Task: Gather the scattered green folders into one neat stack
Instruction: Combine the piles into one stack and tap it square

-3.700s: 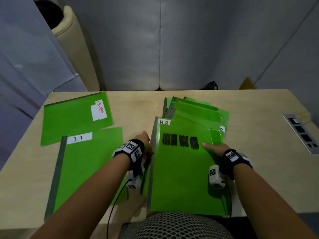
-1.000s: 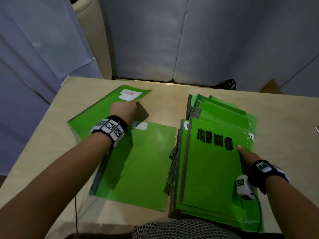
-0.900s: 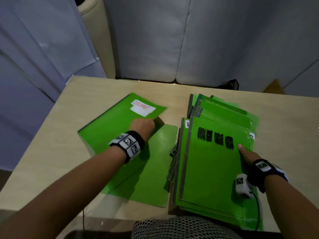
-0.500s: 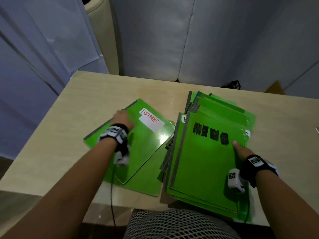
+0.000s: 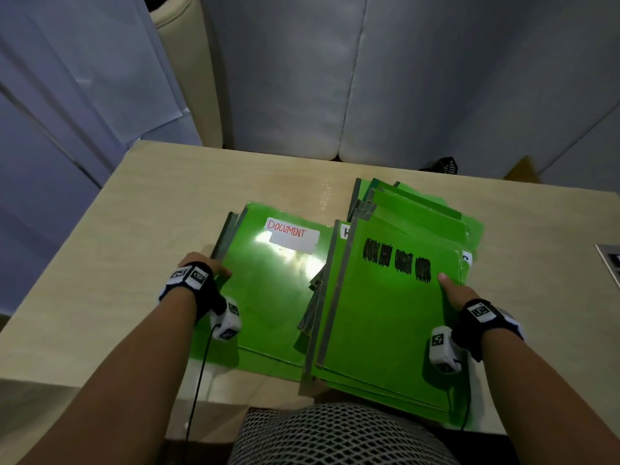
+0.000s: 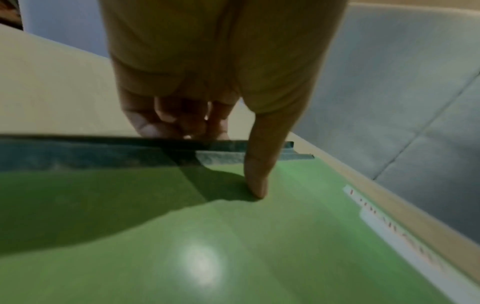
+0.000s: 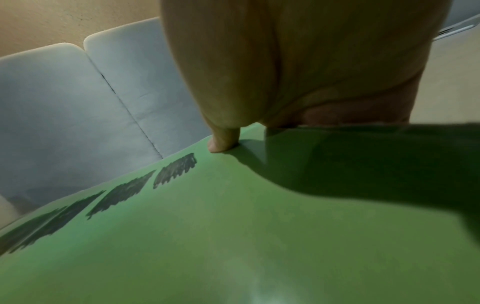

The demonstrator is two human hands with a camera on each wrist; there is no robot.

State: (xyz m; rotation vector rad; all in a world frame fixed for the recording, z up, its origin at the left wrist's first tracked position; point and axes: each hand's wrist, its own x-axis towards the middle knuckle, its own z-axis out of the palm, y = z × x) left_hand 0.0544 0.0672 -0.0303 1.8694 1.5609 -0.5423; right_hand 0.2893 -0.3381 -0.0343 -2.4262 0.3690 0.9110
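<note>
A green folder labelled DOCUMENT [image 5: 268,297] lies on another green folder, just left of the main stack. My left hand [image 5: 214,268] grips its left spine edge. In the left wrist view the thumb [image 6: 255,185] presses on the cover [image 6: 259,246] and the fingers curl under the grey spine. The fanned stack's top folder [image 5: 385,313] bears black scribbles. My right hand [image 5: 451,290] holds the stack's right edge. In the right wrist view the thumb [image 7: 221,144] lies on the scribbled cover [image 7: 233,226]; the fingers are hidden past the edge.
The folders sit on a pale wooden table [image 5: 134,263] and overhang its near edge. A socket panel [image 5: 610,263] is set in at the right. Grey cushions [image 5: 335,78] and a beige cylinder [image 5: 188,62] stand behind the table. A small black object [image 5: 444,166] sits past the far edge.
My left hand has drawn the DOCUMENT folder from the far left onto the other loose folder, turned it square, and shifted to its spine. The right hand has stayed on the stack.
</note>
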